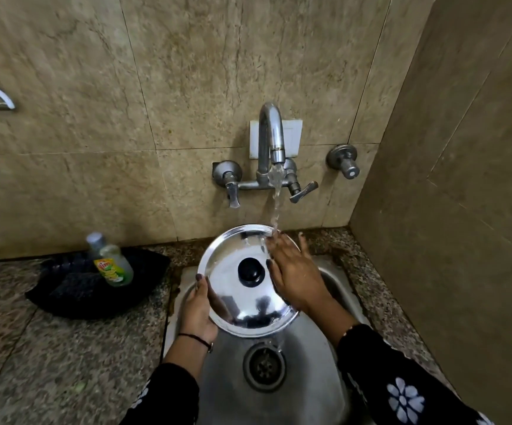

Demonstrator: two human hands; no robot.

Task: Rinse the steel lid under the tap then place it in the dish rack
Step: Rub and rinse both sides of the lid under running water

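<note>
A round steel lid (233, 299) with a black knob (251, 271) is held tilted over the sink (303, 375). My left hand (198, 311) grips its left rim, thumb on top. My right hand (294, 274) lies flat with spread fingers on the lid's right side. Water runs from the tap (271, 139) onto the lid's far edge and my right fingers. No dish rack is in view.
A dish-soap bottle (113, 265) stands in a black tray (95, 289) on the granite counter (49, 363) to the left. Tap handles (302, 193) and a separate valve (345, 162) sit on the tiled wall. A side wall closes in on the right. The drain (263, 368) lies below the lid.
</note>
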